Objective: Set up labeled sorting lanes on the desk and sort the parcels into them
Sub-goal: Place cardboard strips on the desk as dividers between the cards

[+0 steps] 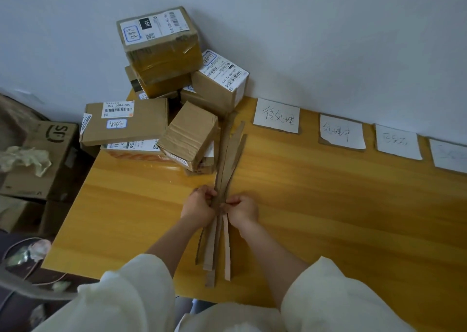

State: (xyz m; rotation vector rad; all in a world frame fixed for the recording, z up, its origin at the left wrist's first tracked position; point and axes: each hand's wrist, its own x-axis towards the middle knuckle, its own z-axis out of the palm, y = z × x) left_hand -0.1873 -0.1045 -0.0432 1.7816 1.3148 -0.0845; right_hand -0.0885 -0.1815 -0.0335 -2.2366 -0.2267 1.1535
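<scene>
A bundle of long cardboard strips (228, 155) lies across the wooden desk (328, 205), running from near the front edge toward the parcels. My left hand (198, 205) grips the bundle near its middle from the left. My right hand (242, 209) pinches it from the right, right beside the other hand. Several brown parcels (161, 91) with white shipping labels are piled in the desk's far left corner against the wall. Several handwritten paper labels (276, 115) on cardboard backings lie in a row along the wall, to the right of the pile.
Left of the desk, on the floor, stands an open cardboard box (38, 160) with crumpled paper on it. A chair back (22, 278) shows at the lower left. The grey wall (328, 41) runs directly behind the labels and parcels.
</scene>
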